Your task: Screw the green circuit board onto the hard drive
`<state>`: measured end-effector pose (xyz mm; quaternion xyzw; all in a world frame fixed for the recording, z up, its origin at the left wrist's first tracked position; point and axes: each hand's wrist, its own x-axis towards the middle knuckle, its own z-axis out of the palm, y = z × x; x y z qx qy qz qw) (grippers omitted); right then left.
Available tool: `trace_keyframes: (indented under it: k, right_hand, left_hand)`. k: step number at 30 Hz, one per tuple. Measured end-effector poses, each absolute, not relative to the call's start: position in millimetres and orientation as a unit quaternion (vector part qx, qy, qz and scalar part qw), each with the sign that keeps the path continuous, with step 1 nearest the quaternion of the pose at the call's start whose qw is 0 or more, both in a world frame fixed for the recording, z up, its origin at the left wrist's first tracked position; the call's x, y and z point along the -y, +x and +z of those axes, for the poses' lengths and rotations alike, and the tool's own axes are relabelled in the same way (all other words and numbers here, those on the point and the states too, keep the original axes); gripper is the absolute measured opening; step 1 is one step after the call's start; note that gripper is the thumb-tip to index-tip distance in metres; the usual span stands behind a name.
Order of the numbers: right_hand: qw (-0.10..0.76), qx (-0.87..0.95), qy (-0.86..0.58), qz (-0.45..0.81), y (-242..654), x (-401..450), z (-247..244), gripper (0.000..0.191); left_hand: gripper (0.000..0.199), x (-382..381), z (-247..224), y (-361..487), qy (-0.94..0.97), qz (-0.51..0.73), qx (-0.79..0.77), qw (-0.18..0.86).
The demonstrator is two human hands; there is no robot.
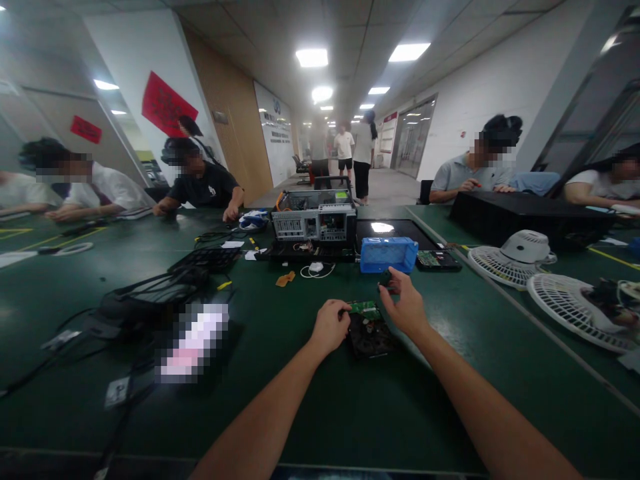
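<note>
A black, flat, square device [369,339] lies on the green table in front of me, with a green circuit board [364,309] along its far side; it looks like a hard drive. My left hand [331,327] has its fingers closed at the board's left corner. To the right and slightly above the device, my right hand [406,305] pinches a small dark piece [385,277] between thumb and fingers. What kind of piece it is cannot be made out. Just beyond that hand stands a blue plastic bin [387,257], its open side facing me.
An opened computer case [314,220] stands at the back, beside a dark flat panel [395,231]. White fan parts [523,257] lie right. Black straps and cables [150,300] and a blurred bright screen [195,343] lie left. Several people sit around the table.
</note>
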<state>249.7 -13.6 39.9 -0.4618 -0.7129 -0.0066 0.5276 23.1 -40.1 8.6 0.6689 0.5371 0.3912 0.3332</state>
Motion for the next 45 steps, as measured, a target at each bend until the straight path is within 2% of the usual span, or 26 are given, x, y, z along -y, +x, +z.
trace_keyframes:
  k: [18, 30, 36, 45]
  right_hand:
    - [0.52, 0.69, -0.502, -0.047, 248.5, 15.1, 41.5, 0.053]
    - [0.513, 0.722, -0.455, -0.097, 254.9, 10.5, 44.1, 0.044]
    - [0.538, 0.716, -0.434, -0.091, 257.2, 8.6, 42.5, 0.042]
    - [0.528, 0.72, -0.434, -0.122, 256.8, 10.4, 45.1, 0.035]
  left_hand:
    - [0.017, 36.8, 4.4, 22.5, 0.665, 0.406, -0.529, 0.337]
    - [0.017, 30.3, 1.4, 22.2, 0.653, 0.409, -0.536, 0.346]
    - [0.017, 24.8, -2.8, 23.0, 0.639, 0.43, -0.533, 0.35]
    - [0.025, 29.2, -4.1, 20.2, 0.648, 0.423, -0.523, 0.358]
